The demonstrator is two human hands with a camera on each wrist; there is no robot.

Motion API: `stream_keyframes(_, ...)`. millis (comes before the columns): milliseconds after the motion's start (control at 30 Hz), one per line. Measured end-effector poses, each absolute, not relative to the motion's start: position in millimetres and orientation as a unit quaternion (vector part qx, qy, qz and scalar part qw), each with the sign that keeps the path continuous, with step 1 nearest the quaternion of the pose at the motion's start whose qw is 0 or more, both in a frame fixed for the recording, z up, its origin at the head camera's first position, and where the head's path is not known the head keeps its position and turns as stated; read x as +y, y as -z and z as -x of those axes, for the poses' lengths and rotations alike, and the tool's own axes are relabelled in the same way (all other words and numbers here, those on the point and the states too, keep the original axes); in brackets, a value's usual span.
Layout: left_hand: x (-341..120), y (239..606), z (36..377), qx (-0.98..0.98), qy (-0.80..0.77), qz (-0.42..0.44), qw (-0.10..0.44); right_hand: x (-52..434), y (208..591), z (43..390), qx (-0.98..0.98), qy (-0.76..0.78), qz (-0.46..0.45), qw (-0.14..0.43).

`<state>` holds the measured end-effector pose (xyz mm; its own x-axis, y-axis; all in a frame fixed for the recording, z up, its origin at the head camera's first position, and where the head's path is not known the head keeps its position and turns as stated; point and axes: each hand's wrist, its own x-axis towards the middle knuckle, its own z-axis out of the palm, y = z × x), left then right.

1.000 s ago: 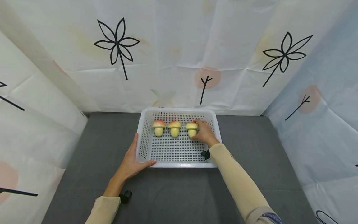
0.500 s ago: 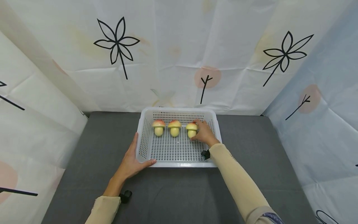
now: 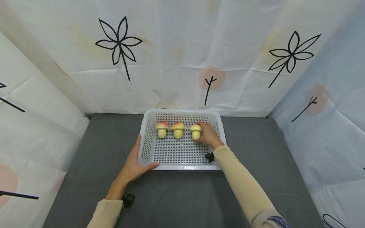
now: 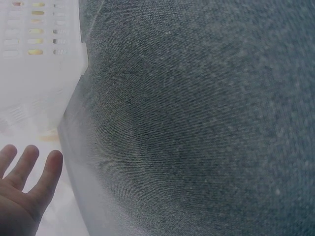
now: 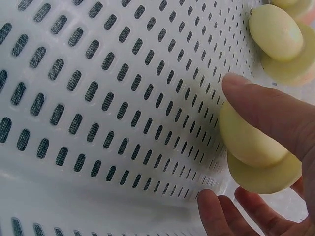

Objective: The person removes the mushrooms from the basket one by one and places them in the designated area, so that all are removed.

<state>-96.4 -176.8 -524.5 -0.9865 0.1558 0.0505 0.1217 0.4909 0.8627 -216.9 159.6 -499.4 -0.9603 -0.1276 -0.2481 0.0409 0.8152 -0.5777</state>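
Three toy mushrooms with yellow stems and red-tinted caps stand in a row in a white perforated basket (image 3: 179, 158): a left one (image 3: 162, 130), a middle one (image 3: 178, 131) and a right one (image 3: 195, 132). My right hand (image 3: 209, 136) holds the right mushroom, fingers at its cap and thumb by its stem. In the right wrist view the thumb (image 5: 261, 105) lies across that mushroom's stem (image 5: 246, 137). Along the basket's left side rests my left hand (image 3: 135, 164), its thumb stretched along the front rim. Straight, spread fingers (image 4: 49, 177) show in the left wrist view.
The basket stands on a grey cloth-covered table (image 3: 182, 199), close to a white printed curtain (image 3: 176, 57) behind it. More curtain (image 3: 328, 126) hangs at the right and left sides. Black straps with small devices (image 3: 128, 200) sit at both wrists.
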Motion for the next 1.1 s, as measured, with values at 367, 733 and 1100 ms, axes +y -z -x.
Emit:
stream_keyframes(367,-176,522,97,0.858,-0.507,-0.078,0.015,159,496,216,0.942,0.309,0.034,0.127)
stream_keyframes(733,-176,521,95,0.859,-0.506,-0.072,0.023,157,479,209,0.924,0.362,0.052,0.111)
stream_keyframes(1100,-176,522,96,0.863,-0.499,-0.07,0.025,161,452,195,0.914,0.389,0.079,0.079)
